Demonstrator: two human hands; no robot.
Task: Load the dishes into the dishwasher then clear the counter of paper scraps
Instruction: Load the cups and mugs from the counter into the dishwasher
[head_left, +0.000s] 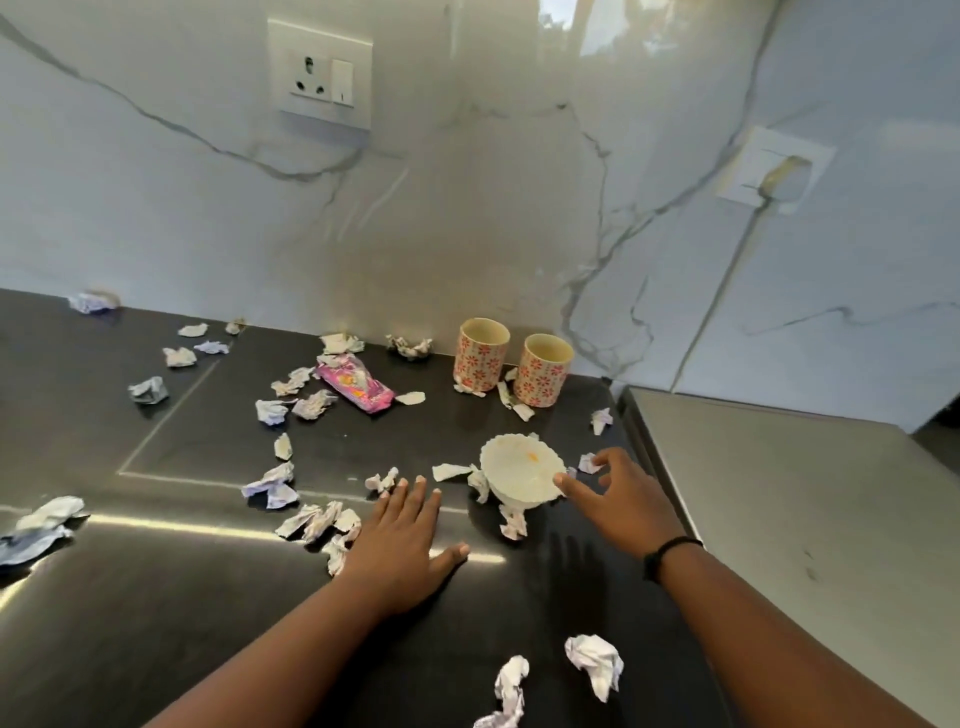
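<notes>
A small white scalloped bowl (522, 470) with an orange smear inside stands on the dark counter (156, 597). My right hand (621, 499) is spread open just right of it, thumb tip touching the bowl's near rim. My left hand (402, 535) lies flat on the counter to the bowl's left, fingers straight. Two cups with red flower print, the left cup (480, 356) and the right cup (543, 370), stand upright near the back wall. Several crumpled paper scraps (595, 665) lie scattered over the counter.
A pink wrapper (356, 387) lies left of the cups. The marble wall carries a socket plate (324, 73). A grey surface (779, 519) adjoins the counter on the right, with a white cable (717, 301) running down the wall above it.
</notes>
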